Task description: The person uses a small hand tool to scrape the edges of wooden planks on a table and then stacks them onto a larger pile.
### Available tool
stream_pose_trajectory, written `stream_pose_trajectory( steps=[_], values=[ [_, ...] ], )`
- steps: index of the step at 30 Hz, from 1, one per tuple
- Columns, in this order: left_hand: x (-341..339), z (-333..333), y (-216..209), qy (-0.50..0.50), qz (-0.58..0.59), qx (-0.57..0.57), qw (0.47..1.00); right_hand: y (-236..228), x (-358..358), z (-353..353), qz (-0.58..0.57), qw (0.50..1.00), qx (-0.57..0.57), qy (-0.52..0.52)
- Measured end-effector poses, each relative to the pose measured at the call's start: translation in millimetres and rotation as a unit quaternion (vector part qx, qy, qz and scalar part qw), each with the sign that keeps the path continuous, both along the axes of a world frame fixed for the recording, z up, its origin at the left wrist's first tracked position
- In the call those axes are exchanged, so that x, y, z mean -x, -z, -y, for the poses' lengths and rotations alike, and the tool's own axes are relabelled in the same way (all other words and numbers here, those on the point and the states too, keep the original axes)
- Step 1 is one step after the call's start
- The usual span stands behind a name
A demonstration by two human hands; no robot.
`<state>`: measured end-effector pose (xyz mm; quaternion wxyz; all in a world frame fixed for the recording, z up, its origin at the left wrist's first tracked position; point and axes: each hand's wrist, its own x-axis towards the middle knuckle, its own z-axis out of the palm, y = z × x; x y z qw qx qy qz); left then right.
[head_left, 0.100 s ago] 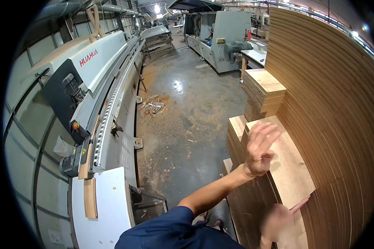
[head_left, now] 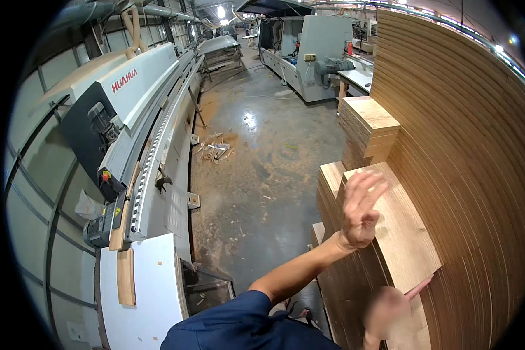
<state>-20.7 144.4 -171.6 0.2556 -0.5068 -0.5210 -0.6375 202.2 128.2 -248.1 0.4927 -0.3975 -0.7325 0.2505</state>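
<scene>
Above the stack of pale wood-grain panels (head_left: 405,224), my left hand (head_left: 360,213) is raised with its fingers apart and nothing in it. The top panel's broad face lies beneath and beside that hand. Lower down, at the near end of the same panel, is my right hand (head_left: 389,312), with a finger stretched out toward the panel's edge beside the tall stack. A blur covers much of the right hand. Whether its fingertips press on the panel is hard to tell.
A tall wall of stacked boards (head_left: 455,175) rises on the right. Shorter panel piles (head_left: 373,114) stand beyond my hands. To the left runs a long grey machine (head_left: 157,169), with a white table (head_left: 151,286) bearing a wood strip (head_left: 126,277). Scraps (head_left: 219,150) litter the floor.
My left hand has shifted slightly left over the panel. The right hand stays at nearly the same place by the panel's near end.
</scene>
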Motion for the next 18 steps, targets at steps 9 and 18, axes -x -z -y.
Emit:
stream_pose_trajectory(
  steps=[9, 18],
  values=[
    [-7.5, -10.0, 24.8, -0.061, 0.155, -0.013, 0.986, -9.0, -7.4, -6.3, 0.011, 0.998, -0.011, -0.066],
    [28.9, -23.8, 34.5, -0.029, 0.347, -0.017, 0.937, -18.0, -12.9, -12.7, 0.035, 0.996, -0.021, -0.081]
  ],
)
